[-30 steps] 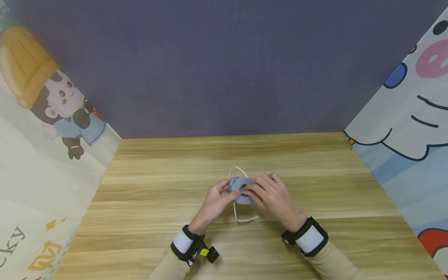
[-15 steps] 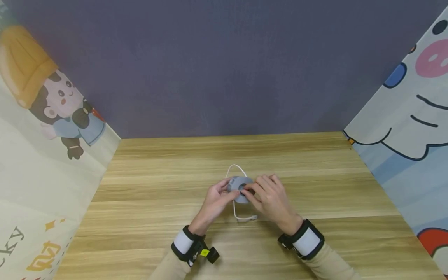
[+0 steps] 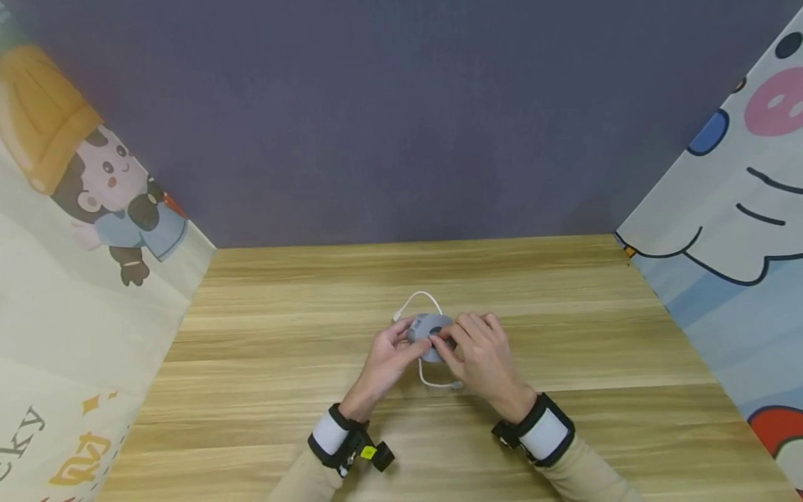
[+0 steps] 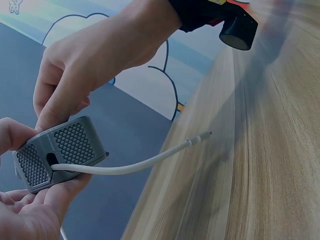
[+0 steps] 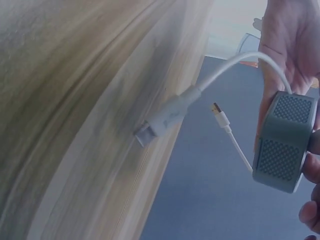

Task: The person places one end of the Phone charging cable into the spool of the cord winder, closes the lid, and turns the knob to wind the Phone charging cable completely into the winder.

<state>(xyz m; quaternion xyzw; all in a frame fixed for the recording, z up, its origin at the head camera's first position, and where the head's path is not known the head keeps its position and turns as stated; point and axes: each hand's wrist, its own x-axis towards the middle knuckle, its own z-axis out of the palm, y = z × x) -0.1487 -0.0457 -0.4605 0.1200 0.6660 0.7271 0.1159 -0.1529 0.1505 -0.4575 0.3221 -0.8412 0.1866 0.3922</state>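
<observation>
A grey cable winder [image 3: 419, 328] with a textured rim [image 4: 75, 142] is held above the table, in the middle of the head view. My left hand [image 3: 387, 357] grips it from the left, thumb on the upper face. At the round opening in that face, the thumb and fingers of my right hand [image 3: 484, 355] pinch its centre; what lies between the fingertips is hidden. White cable [image 4: 125, 170] comes out of slots on opposite sides. One end carries a metal-tipped plug [image 5: 221, 117]; the other has a thicker white connector [image 5: 167, 117], blurred in the right wrist view.
Below the hands spreads a wood-grain table [image 3: 282, 300]. A dark blue-grey wall [image 3: 401, 125] stands behind it, with cartoon-printed panels at left and right. Both wrists wear black straps with cameras [image 3: 381, 457].
The far cable loop has swung left, and its plug now shows beside the winder. The near end sits slightly closer in. My right hand has shifted a little left; my left hand barely moved.
</observation>
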